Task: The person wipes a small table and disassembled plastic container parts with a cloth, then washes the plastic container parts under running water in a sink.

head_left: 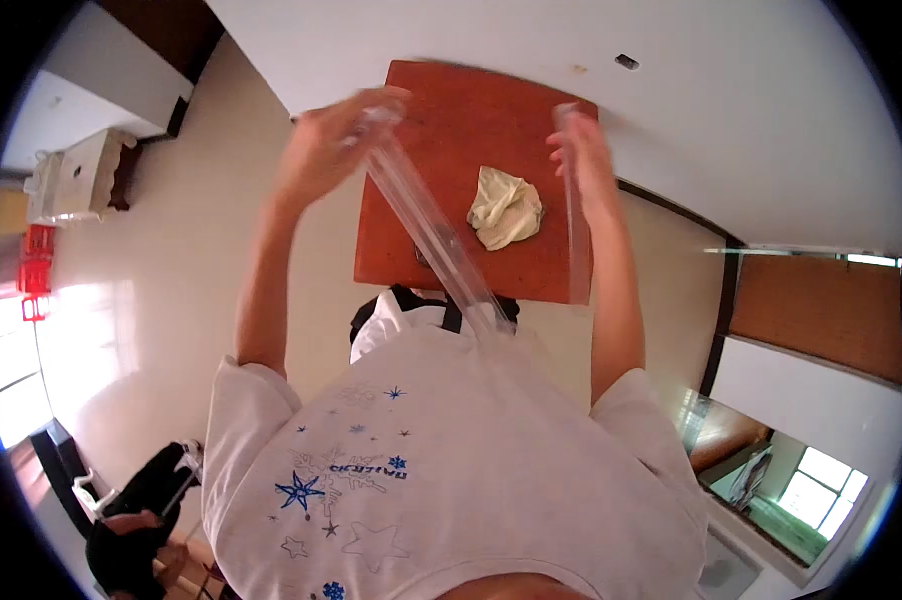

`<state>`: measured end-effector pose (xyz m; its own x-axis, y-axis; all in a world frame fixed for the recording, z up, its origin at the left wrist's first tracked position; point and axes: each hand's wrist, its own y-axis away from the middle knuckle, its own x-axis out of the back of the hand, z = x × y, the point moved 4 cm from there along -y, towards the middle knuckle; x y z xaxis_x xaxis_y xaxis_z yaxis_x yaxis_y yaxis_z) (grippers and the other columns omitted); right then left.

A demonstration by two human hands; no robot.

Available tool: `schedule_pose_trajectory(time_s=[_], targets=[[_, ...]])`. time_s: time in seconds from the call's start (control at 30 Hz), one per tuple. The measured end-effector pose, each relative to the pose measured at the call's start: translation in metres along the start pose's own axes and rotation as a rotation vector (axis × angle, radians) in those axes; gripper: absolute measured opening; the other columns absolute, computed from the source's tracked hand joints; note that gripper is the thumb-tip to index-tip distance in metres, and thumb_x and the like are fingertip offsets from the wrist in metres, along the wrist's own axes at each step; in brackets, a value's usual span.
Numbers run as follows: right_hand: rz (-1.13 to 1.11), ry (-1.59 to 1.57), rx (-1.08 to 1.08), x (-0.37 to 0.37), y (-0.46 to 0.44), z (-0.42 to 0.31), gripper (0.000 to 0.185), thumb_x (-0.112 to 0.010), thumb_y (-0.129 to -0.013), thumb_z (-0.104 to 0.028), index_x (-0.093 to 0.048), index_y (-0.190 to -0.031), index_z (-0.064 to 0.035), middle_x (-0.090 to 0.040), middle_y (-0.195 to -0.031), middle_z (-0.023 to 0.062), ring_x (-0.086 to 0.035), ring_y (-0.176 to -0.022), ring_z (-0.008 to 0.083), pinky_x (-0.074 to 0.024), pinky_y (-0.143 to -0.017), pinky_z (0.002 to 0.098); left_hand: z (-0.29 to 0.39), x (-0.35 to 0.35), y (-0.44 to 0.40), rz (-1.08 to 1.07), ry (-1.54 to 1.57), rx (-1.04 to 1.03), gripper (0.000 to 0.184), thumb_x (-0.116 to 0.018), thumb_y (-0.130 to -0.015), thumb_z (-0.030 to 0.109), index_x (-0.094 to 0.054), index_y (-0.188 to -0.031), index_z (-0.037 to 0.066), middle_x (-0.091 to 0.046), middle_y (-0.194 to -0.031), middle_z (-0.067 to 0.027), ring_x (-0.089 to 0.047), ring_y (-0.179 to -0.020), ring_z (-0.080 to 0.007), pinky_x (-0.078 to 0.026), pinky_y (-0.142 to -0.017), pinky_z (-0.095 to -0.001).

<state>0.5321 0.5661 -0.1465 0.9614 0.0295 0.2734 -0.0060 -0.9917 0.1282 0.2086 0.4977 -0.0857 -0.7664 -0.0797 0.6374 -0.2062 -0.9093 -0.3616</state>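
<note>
Closest is the wearer's white shirt [491, 460], printed with blue and grey stars and snowflakes. A short line of dark blue lettering [368, 469] crosses the chest; it shows upside down and is too small to read with certainty. A long clear plastic film [436, 230] slants from the shirt front up to the left hand, and another length of it hangs below the right hand.

The left hand [346, 140] is closed, its fingers bent and pinching the bunched upper end of the film. The right hand [583, 150] is blurred; its fingers are bent and partly apart, with the film against them, and I cannot tell how tightly they press on it. The two hands are well apart, both above the red-brown surface [481, 110].

On that surface, between the hands and nearer the right one, lies a crumpled cream cloth [506, 208].

Beyond the surface is a pale wall [531, 30] with a small dark opening [627, 62]. The light floor [196, 270] spreads to the left, where another person [136, 525] in dark clothing is near a bright window [13, 370]. Farther up that side are red crates [37, 265] and a cream cabinet [86, 180].
</note>
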Motion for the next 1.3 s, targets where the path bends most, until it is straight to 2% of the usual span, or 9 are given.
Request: schedule_pose_trajectory(time_s=[0.23, 0.5, 0.57, 0.6, 0.7, 0.8, 0.93, 1.23, 1.3], targets=[[-0.220, 0.572, 0.129, -0.131, -0.019, 0.201, 0.052, -0.059, -0.090, -0.046, -0.052, -0.118, -0.0014, -0.061, -0.110, 0.0201, -0.059, -0.104, 0.0346, -0.0463, -0.088, 0.0444, -0.079, 0.050, 0.112, 0.690, 0.076, -0.084, 0.027, -0.052, -0.096, 0.004, -0.046, -0.123, 0.003, -0.060, -0.125, -0.0184, -0.066, -0.104, -0.0277, -0.057, -0.087, -0.0344], [-0.481, 0.964, 0.096, -0.204, -0.097, 0.260, 0.057, -0.060, -0.091, -0.040, -0.046, -0.133, -0.0046, -0.051, -0.129, 0.0211, -0.050, -0.118, 0.0356, -0.0427, -0.098, 0.0452, -0.077, 0.035, 0.177, 0.730, -0.204, 0.234, 0.021, -0.049, -0.095, -0.004, -0.045, -0.116, 0.001, -0.060, -0.122, -0.0224, -0.065, -0.105, -0.0321, -0.055, -0.090, -0.0397], [-0.420, 1.317, 0.388, -0.218, -0.091, 0.226, 0.062, -0.059, -0.091, -0.043, -0.043, -0.136, -0.0033, -0.050, -0.132, 0.0208, -0.051, -0.120, 0.0344, -0.0418, -0.100, 0.0431, -0.070, 0.039, 0.179, 0.754, -0.135, 0.231, 0.022, -0.049, -0.095, -0.005, -0.046, -0.116, 0.001, -0.060, -0.122, -0.0225, -0.065, -0.106, -0.0321, -0.055, -0.090, -0.0406], [-0.433, 1.313, 0.396, -0.231, -0.082, 0.204, 0.062, -0.059, -0.091, -0.043, -0.043, -0.136, -0.0033, -0.050, -0.132, 0.0208, -0.051, -0.120, 0.0344, -0.0418, -0.100, 0.0431, -0.068, 0.041, 0.182, 0.758, -0.145, 0.241, 0.022, -0.049, -0.095, -0.005, -0.046, -0.116, 0.001, -0.060, -0.122, -0.0225, -0.065, -0.106, -0.0321, -0.055, -0.090, -0.0406], [-0.860, -0.009, 0.422, -0.284, -0.016, 0.109, 0.062, -0.056, -0.093, -0.048, -0.047, -0.132, 0.0001, -0.055, -0.127, 0.0191, -0.055, -0.116, 0.0300, -0.0427, -0.100, 0.0397, -0.061, 0.043, 0.179, 0.800, -0.101, 0.243, 0.024, -0.049, -0.095, -0.006, -0.045, -0.118, 0.001, -0.060, -0.122, -0.0228, -0.064, -0.107, -0.0326, -0.055, -0.090, -0.0411], [-1.049, -0.180, 0.361, -0.283, 0.057, 0.008, 0.055, -0.062, -0.090, -0.042, -0.051, -0.128, -0.0041, -0.058, -0.121, 0.0175, -0.059, -0.108, 0.0276, -0.0481, -0.092, 0.0395, -0.043, 0.043, 0.151, 0.814, -0.053, 0.221, 0.027, -0.050, -0.094, -0.006, -0.047, -0.120, 0.002, -0.060, -0.123, -0.0208, -0.063, -0.109, -0.0301, -0.054, -0.092, -0.0389], [-0.775, 0.224, 0.608, -0.257, 0.083, -0.048, 0.050, -0.066, -0.086, -0.035, -0.053, -0.124, -0.0056, -0.057, -0.122, 0.0185, -0.061, -0.105, 0.0296, -0.0497, -0.088, 0.0394, -0.014, 0.047, 0.107, 0.637, 0.038, 0.383, 0.035, -0.059, -0.090, -0.002, -0.050, -0.124, 0.002, -0.060, -0.127, -0.0156, -0.062, -0.112, -0.0243, -0.053, -0.093, -0.0360], [-0.975, 0.083, 0.257, -0.200, 0.073, -0.066, 0.038, -0.062, -0.084, -0.018, -0.055, -0.117, -0.0014, -0.068, -0.101, 0.0167, -0.066, -0.097, 0.0289, -0.0525, -0.081, 0.0370, -0.023, 0.024, 0.071, 0.133, 0.159, 0.212, 0.036, -0.059, -0.090, 0.014, -0.058, -0.124, 0.003, -0.067, -0.109, -0.0133, -0.064, -0.095, -0.0237, -0.049, -0.088, -0.0354], [-1.027, -0.143, -0.093, -0.191, 0.082, -0.064, 0.032, -0.059, -0.086, -0.018, -0.059, -0.113, -0.0002, -0.068, -0.095, 0.0114, -0.066, -0.089, 0.0210, -0.0532, -0.069, 0.0326, -0.021, 0.016, 0.069, 0.092, 0.253, 0.267, 0.036, -0.058, -0.090, 0.016, -0.059, -0.124, 0.004, -0.069, -0.102, -0.0122, -0.065, -0.084, -0.0226, -0.051, -0.080, -0.0343]])
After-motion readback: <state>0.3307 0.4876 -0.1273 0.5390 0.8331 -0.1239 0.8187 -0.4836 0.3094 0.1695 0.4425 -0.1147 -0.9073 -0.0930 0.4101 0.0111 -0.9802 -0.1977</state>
